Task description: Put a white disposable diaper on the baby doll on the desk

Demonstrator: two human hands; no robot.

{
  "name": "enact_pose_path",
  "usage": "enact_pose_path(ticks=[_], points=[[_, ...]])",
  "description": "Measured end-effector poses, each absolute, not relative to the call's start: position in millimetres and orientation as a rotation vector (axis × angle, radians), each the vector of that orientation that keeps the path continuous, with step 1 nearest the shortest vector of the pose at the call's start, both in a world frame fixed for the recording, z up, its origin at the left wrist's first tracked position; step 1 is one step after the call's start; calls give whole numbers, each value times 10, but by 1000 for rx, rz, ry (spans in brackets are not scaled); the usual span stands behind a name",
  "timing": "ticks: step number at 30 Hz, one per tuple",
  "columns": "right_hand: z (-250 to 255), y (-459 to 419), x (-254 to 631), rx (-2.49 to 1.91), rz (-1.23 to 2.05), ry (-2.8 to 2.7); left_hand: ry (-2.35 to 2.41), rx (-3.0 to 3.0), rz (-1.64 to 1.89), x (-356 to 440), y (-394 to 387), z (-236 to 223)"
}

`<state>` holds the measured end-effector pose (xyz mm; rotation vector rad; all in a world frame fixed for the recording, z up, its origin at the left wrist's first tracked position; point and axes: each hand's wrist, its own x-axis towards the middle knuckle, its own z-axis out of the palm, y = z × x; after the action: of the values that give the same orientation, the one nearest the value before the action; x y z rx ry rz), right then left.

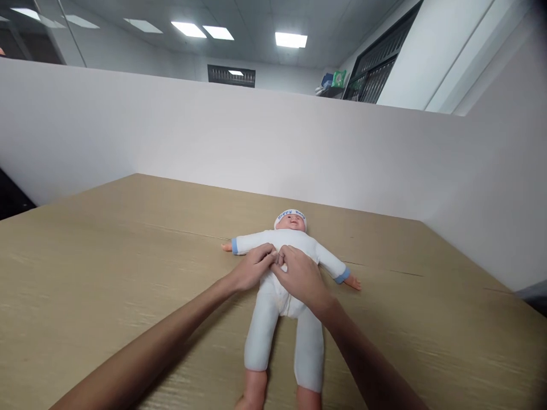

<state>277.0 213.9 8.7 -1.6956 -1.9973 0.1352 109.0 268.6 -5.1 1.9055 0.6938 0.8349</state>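
A baby doll (294, 242) lies on its back, head away from me, arms spread out. It wears a white long-sleeved top with blue cuffs, a white cap with blue lettering and pale leggings (261, 336). A white diaper (291, 307) shows between its thighs. Over the doll's belly, my left hand (255, 266) has its fingers curled into a pinch. My right hand (301, 276) is closed the same way, its fingertips almost meeting those of the left. Whatever is between the fingers is hidden by the hands.
The doll lies on a wide wood-grain table (128, 256). A white partition (239, 134) rises along the back edge. Beyond it stand a green package (339, 78) and a barred window (380, 62). Dark objects show at the far left and right edges.
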Motion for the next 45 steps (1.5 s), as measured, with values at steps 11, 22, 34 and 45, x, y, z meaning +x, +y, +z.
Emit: enact_pose_path(ticks=[11, 22, 34, 45], points=[[29, 2199, 2811, -1683, 103, -1864, 608, 1805, 939, 900, 2622, -445], [88, 1071, 2849, -1384, 369, -1793, 624, 2349, 822, 728, 1802, 13], [-468, 1056, 3196, -1554, 309, -1900, 1178, 2430, 567, 940, 1823, -239], [-473, 918, 3032, -1629, 261, -1888, 998, 2414, 708, 966, 1854, -360]])
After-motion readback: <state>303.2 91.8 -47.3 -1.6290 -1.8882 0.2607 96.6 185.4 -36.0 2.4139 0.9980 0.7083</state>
